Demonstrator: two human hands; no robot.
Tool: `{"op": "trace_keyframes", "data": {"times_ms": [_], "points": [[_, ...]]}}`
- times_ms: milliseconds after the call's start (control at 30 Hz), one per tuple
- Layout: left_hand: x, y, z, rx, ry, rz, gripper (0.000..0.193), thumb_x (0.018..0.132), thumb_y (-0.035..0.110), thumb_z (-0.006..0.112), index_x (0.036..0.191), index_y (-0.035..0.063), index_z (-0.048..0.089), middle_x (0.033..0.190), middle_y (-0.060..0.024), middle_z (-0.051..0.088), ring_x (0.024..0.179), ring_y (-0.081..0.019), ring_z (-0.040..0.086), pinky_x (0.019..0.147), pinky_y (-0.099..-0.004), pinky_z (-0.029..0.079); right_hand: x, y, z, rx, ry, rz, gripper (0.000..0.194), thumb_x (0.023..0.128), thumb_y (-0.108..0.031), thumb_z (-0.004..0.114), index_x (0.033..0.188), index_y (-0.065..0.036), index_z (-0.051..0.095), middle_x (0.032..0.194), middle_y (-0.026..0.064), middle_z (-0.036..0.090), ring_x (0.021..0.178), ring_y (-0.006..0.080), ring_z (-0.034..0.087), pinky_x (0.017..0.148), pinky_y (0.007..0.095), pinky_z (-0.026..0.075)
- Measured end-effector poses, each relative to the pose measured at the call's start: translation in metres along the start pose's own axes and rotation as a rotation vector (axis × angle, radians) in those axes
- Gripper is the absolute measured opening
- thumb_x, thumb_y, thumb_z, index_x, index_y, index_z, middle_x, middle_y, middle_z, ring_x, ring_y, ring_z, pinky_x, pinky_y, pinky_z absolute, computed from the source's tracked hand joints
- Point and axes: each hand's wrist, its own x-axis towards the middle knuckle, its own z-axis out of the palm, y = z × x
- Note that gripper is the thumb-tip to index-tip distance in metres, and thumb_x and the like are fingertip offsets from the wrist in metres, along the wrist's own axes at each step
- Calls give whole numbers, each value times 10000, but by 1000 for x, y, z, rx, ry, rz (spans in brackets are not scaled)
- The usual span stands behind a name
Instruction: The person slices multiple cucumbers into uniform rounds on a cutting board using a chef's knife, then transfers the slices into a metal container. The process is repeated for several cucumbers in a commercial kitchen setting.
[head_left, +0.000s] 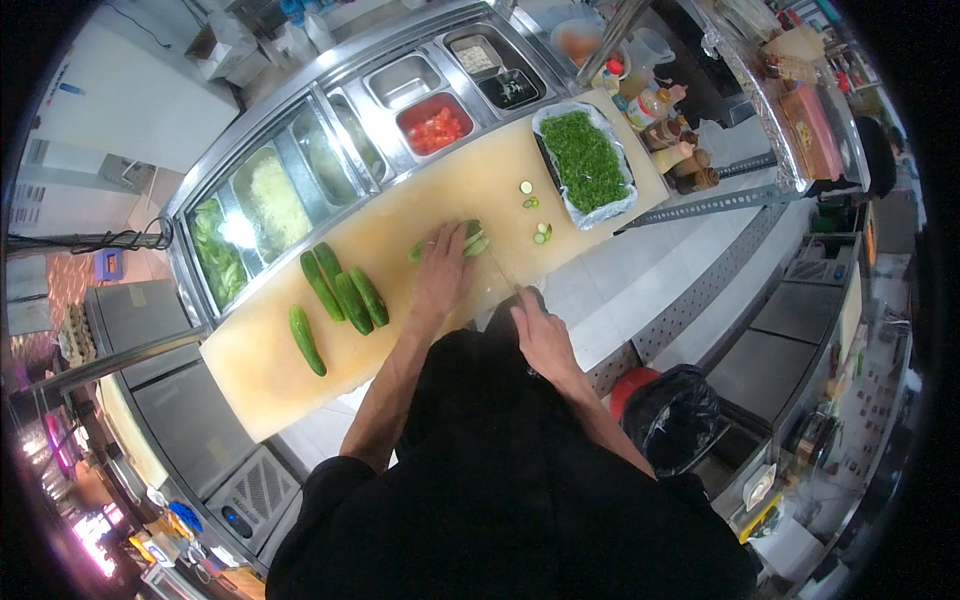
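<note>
My left hand (442, 270) presses down on cut cucumber lengths (475, 246) on the pale cutting board (405, 202). Its palm and fingers cover part of them. In my right hand (541, 334) is the handle of a kitchen knife (501, 268). The thin blade, seen almost edge-on, lies just right of the cucumber; whether it touches is unclear. Several whole green cucumbers (346, 296) rest to the left of my left hand, one (306, 341) apart from the others. Small cucumber end pieces (526, 187) are scattered toward the board's right side.
A lined tray of chopped green herbs (586, 161) stands at the board's right end. Behind the board, a steel prep counter holds diced tomato (435, 129) and shredded pale vegetable (277, 193). Sauce bottles (649, 109) crowd the far right. A black-lined bin (671, 420) stands low right.
</note>
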Motion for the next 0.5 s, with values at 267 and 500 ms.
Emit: {"op": "trace_keyframes", "data": {"times_ms": [267, 500], "points": [[5, -1, 1, 94, 45, 31, 485, 946, 196, 730, 1383, 0, 660, 1463, -178, 648, 1387, -375, 581, 1173, -491, 459, 2, -5, 0, -102, -31, 39, 336, 1135, -283, 506, 1364, -38, 508, 825, 326, 716, 829, 558, 702, 765, 663, 546], [6, 2, -1, 83, 38, -1, 480, 943, 185, 734, 1389, 23, 666, 1449, -140, 667, 1381, -366, 588, 1181, -483, 453, 12, 11, 26, -125, -27, 63, 302, 1133, -288, 508, 1282, -26, 503, 796, 320, 709, 806, 569, 693, 734, 664, 544]]}}
